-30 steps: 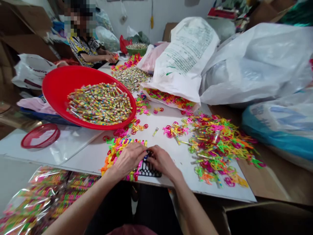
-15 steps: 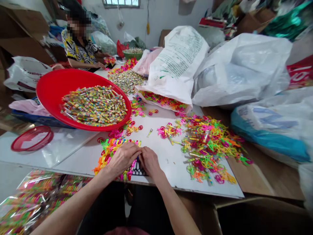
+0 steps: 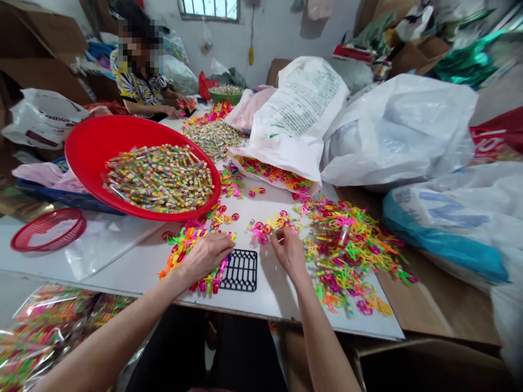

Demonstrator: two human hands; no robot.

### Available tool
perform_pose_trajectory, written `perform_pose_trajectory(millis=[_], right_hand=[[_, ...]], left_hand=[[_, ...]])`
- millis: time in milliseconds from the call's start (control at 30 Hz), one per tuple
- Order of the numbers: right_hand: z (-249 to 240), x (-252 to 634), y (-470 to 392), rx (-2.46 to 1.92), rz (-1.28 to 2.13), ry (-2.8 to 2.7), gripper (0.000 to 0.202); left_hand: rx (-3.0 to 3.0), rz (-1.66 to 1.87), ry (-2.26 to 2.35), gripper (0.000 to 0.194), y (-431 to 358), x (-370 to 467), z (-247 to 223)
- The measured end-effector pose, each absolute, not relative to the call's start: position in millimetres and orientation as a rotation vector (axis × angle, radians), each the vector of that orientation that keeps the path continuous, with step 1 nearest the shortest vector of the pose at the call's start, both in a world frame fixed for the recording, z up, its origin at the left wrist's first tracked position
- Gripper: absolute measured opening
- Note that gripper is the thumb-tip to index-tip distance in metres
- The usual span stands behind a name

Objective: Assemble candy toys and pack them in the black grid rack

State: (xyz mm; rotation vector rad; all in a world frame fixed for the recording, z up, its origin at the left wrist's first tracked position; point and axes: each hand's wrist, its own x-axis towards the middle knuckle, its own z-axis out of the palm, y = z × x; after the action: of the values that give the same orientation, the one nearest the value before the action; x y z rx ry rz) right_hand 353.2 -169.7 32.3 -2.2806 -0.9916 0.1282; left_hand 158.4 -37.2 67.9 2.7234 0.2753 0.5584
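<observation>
A black plastic rack (image 3: 242,270) lies near the table's front edge, its right part bare and its left part under rows of colourful toy pieces (image 3: 180,253). Over these rows rests my left hand (image 3: 208,253), fingers bent together at the edge of the filled part; what they grip is hidden. My right hand (image 3: 287,247) is right of the rack, with fingertips pinched at a small cluster of pink and yellow pieces (image 3: 261,231). What is between its fingertips is too small to tell. Beyond it on the right is a large pile of mixed bright pieces (image 3: 347,245).
A large red basin (image 3: 92,158) of small striped tubes stands at the left, above a small red basket (image 3: 48,231). White sacks (image 3: 298,103) lie at the back and right (image 3: 400,130). Another person (image 3: 141,81) sits at the table's far left.
My right hand has left the rack and my left hand and moved right to the small cluster, uncovering the rack's bare part. My left hand has stayed over the rows.
</observation>
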Motion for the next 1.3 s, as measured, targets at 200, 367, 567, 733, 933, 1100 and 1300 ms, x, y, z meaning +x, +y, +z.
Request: perform_pose_trajectory(millis=[200, 367, 567, 733, 933, 1100, 1300], right_hand=[[36.5, 305.2, -183.6, -2.027, 0.321, -0.986, 0.017], [25.7, 252.3, -185.6, -1.761, 0.594, -0.948, 0.007], [-7.6, 224.1, -174.3, -1.658, 0.590, -0.903, 0.009], [-7.3, 229.6, -176.3, -1.814, 0.391, -1.138, 0.013], [-5.7, 229.0, -181.6, -1.871, 0.397, -1.115, 0.017], [1.5, 268.5, -198.5, -2.059, 0.417, -0.982, 0.021], [42.3, 305.7, -225.1, -2.765, 0.229, -1.027, 0.020]], left_hand=[[2.807, 0.647, 0.403, 0.015, -39.4, 157.8, 84.2], [2.709, 0.690, 0.485, 0.016, -71.8, 124.0, 94.6], [2.701, 0.561, 0.402, 0.021, -94.7, 107.6, 70.9], [2.685, 0.633, 0.422, 0.025, -95.9, 114.2, 68.6], [2.676, 0.742, 0.398, 0.023, -98.5, 114.9, 60.1], [2.618, 0.671, 0.445, 0.025, -94.6, 110.2, 60.4], [2.652, 0.631, 0.380, 0.024, -89.7, 110.5, 68.0]])
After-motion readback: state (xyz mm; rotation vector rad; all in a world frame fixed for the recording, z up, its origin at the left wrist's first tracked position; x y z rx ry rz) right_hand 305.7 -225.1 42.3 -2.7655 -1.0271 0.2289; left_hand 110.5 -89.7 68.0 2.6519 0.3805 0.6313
